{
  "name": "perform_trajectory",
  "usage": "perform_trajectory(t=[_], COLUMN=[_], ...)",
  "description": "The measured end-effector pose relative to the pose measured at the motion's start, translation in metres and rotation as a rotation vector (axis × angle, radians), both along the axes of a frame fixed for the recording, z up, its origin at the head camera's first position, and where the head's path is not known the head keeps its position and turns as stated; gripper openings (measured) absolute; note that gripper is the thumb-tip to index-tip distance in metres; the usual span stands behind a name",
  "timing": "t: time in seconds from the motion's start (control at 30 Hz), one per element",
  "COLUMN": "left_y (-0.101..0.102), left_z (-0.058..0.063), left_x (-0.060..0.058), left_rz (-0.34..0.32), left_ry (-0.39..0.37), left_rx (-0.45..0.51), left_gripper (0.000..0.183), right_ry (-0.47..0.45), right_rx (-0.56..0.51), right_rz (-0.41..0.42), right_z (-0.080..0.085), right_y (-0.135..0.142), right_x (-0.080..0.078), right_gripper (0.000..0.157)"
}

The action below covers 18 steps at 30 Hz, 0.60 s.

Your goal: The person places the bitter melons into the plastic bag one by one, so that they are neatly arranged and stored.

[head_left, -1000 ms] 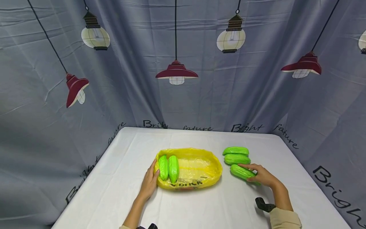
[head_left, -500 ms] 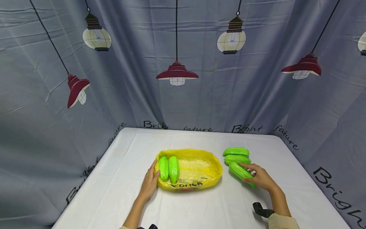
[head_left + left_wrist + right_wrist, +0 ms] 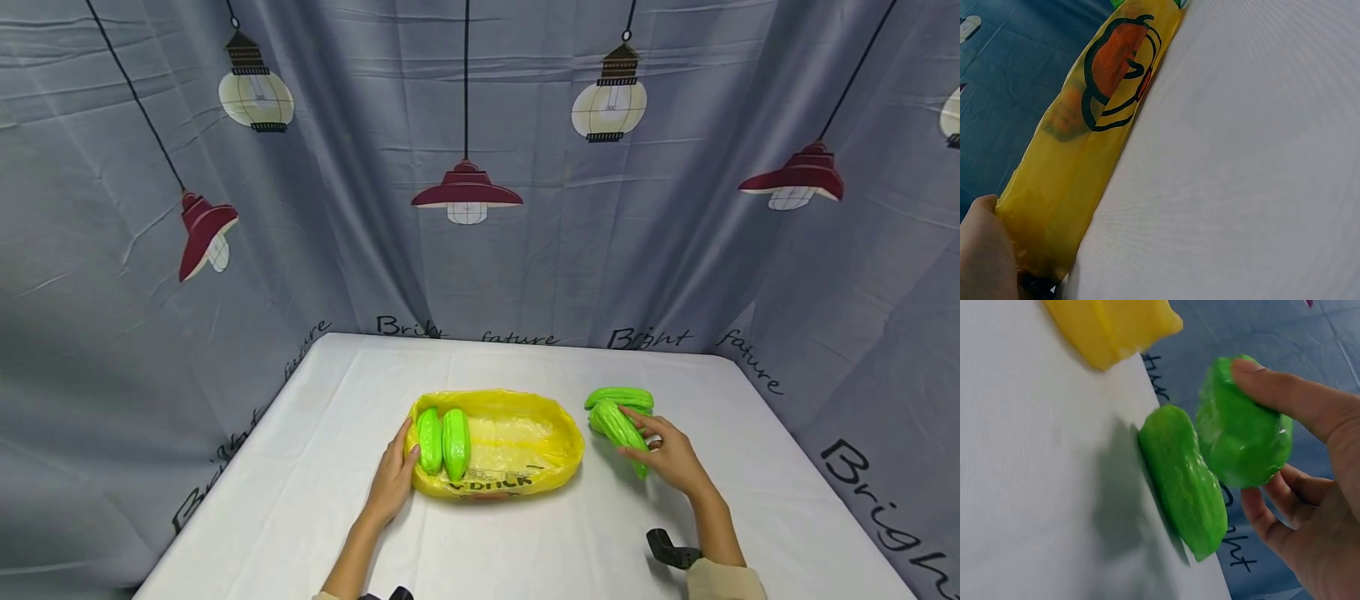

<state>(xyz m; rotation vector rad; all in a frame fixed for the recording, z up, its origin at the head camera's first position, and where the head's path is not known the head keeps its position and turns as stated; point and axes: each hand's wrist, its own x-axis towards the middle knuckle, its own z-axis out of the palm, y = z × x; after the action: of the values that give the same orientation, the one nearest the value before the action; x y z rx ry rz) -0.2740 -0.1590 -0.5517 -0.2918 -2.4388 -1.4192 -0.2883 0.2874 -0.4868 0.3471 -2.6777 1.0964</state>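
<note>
In my right hand (image 3: pixel 671 456) is a bright green, ribbed gourd (image 3: pixel 618 427), pinched between thumb and fingers and raised at a tilt. The right wrist view shows the thumb over the top of the held gourd (image 3: pixel 1244 431), with fingers below. Another green gourd (image 3: pixel 1182 478) lies on the cloth beside it. Farther back is a green gourd (image 3: pixel 621 395); the held one hides part of what lies between. My left hand (image 3: pixel 393 477) rests against the left end of an oval basket covered in yellow plastic (image 3: pixel 558 475). Inside, two green gourds (image 3: pixel 455 443) lie side by side.
A white cloth (image 3: pixel 510 550) covers the table. Behind and at both sides hangs a grey-blue curtain (image 3: pixel 337 208) printed with lamps and lettering. A black wrist mount (image 3: pixel 667 550) sits on the right forearm, near the beige sleeve.
My right hand has lifted the nearest gourd and moved it up and leftward in the head view, over the middle gourd's place. The left hand and the yellow basket have stayed put.
</note>
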Motion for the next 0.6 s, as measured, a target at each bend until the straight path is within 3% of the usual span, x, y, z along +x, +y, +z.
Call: perform_trajectory(t=[0.17,0.4,0.5,0.6], left_y=[0.001,0.001,-0.001,-0.001], left_z=[0.000,0.002,0.001,0.001], left_x=[0.000,0.000,0.000,0.001], left_rz=[-0.005,-0.011,-0.009,-0.012], left_ry=[0.002,-0.040,-0.049,-0.054], left_rx=[-0.001,0.004,-0.002,-0.010], left_gripper=[0.051,0.053,0.053,0.053], right_ry=[0.107,0.184,0.147,0.083], right_rx=[-0.043,-0.042,-0.079,-0.153], right_rz=[-0.049,-0.093,-0.095,-0.104], right_z=[-0.009,-0.045,-0.028,0.003], right_y=[-0.005,-0.005,-0.022,-0.042], right_x=[-0.010,-0.046,-0.038,-0.023], right_gripper=[0.067,0.069,0.069,0.069])
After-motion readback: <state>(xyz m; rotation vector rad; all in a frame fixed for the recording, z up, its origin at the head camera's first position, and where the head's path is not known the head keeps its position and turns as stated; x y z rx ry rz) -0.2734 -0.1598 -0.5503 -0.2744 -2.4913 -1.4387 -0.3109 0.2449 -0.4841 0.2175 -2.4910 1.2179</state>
